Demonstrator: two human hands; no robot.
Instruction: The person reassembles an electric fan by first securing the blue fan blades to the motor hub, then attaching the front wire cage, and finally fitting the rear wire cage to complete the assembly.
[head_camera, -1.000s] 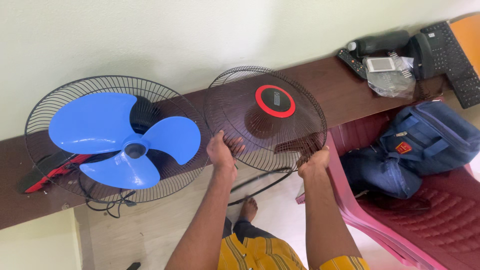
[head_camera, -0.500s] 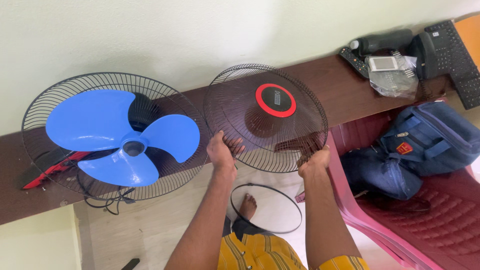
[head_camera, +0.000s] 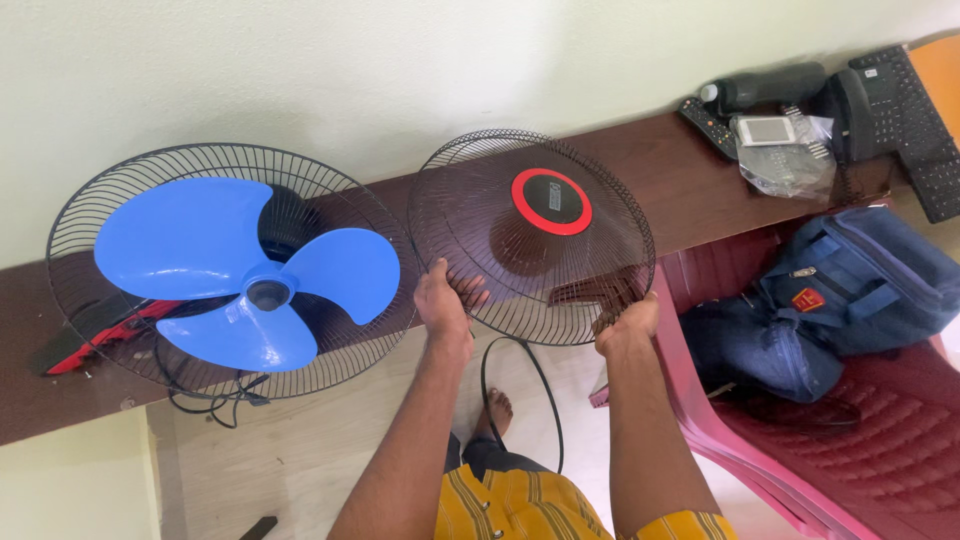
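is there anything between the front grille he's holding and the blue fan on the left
Nothing visible. Left hand and right hand grip the front grille by its lower rim, and its edge sits right beside the fan with its blue blades bare.

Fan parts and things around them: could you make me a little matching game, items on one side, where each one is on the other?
Items:
1. fan grille
2. blue blades
3. blue bag
4. black ring

Places:
A. on the red chair
B. inside the open cage, left
C. held by both hands
D. below the grille, near the foot

Pairs: 1-C, 2-B, 3-A, 4-D
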